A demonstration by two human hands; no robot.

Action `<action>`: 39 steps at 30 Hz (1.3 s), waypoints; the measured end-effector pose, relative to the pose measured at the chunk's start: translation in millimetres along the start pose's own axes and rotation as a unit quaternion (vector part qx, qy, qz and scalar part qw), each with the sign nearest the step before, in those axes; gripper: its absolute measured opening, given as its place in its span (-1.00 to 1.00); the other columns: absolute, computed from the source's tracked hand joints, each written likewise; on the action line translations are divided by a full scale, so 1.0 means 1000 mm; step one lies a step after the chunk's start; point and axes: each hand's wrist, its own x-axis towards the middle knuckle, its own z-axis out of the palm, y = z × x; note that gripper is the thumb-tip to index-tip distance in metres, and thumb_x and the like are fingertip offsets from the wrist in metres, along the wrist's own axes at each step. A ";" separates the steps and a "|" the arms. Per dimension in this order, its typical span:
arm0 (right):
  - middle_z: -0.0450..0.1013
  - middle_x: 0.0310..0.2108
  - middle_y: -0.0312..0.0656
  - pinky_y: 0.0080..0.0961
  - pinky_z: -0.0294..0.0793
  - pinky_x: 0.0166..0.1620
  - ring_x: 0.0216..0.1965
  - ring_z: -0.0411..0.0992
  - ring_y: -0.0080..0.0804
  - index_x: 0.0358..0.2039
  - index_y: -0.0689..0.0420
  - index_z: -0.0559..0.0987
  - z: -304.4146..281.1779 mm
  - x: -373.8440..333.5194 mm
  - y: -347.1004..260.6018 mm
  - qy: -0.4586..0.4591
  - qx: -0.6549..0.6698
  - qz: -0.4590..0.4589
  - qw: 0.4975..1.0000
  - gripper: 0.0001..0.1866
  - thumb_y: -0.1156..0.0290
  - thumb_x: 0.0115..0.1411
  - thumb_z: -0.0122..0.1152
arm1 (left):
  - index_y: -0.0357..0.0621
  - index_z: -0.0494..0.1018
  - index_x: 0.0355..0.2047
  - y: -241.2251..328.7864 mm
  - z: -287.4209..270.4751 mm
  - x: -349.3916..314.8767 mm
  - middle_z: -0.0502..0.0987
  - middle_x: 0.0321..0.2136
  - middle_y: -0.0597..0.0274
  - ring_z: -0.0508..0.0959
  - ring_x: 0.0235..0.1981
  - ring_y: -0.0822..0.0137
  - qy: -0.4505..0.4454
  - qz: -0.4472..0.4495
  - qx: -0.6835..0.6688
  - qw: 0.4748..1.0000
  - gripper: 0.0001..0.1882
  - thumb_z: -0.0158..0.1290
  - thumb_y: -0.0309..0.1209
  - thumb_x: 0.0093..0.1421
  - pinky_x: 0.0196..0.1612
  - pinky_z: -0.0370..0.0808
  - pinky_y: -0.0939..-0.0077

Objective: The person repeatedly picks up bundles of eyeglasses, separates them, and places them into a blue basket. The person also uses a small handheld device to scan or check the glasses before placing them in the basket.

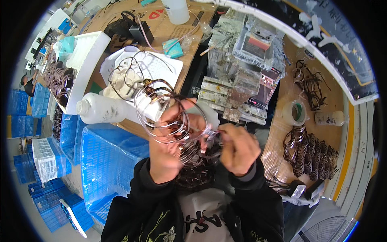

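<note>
The left hand [165,159] clamps brown round-rimmed metal spectacle frames [174,130]; the right hand [242,149] pinches their edge (a white plastic bottle [105,109] crowds the left edge of brown cardboard [167,31]).

cardboard [161,29]: red lettering [155,14] | pale shirt [201,201]: black characters [202,222] | white rail [360,167]: dark letters [363,150]

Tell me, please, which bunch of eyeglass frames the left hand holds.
The centre bunch, in the left hand; the far-right bunch lies on the tabletop, the far-left bunch in the white tray.
</note>
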 end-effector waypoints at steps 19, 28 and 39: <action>0.27 -0.55 -0.29 -0.61 0.31 -0.58 -0.61 0.32 -0.50 -0.41 0.21 0.45 -0.010 -0.045 -0.053 -0.296 0.030 -0.088 0.951 -0.77 0.50 -0.18 0.12 | -0.37 0.09 0.03 0.030 -0.040 -0.001 0.39 -0.46 0.13 0.46 -0.42 0.29 0.139 0.207 0.197 0.948 -0.53 -0.05 -0.52 0.13 -0.22 0.50 0.26; 0.41 -0.49 -0.09 -0.54 0.37 -0.45 -0.52 0.39 -0.33 -0.40 0.27 0.44 -0.050 -0.005 0.011 0.141 0.158 0.114 0.971 -0.90 0.52 0.13 -0.04 | -0.36 0.09 0.07 0.031 -0.056 0.000 0.36 -0.45 0.15 0.42 -0.38 0.28 0.180 0.224 0.206 0.935 -0.52 -0.06 -0.52 0.16 -0.20 0.46 0.21; 0.29 -0.45 -0.43 -0.81 0.11 -0.46 -0.48 0.17 -0.76 -0.24 0.19 0.42 0.005 0.036 0.126 0.296 0.285 0.189 0.892 -0.85 0.39 0.26 -0.02 | -0.37 0.02 0.08 0.016 -0.042 -0.005 0.38 -0.48 0.06 0.49 -0.42 0.18 0.144 0.175 0.182 0.957 -0.48 -0.08 -0.49 0.15 -0.20 0.49 0.21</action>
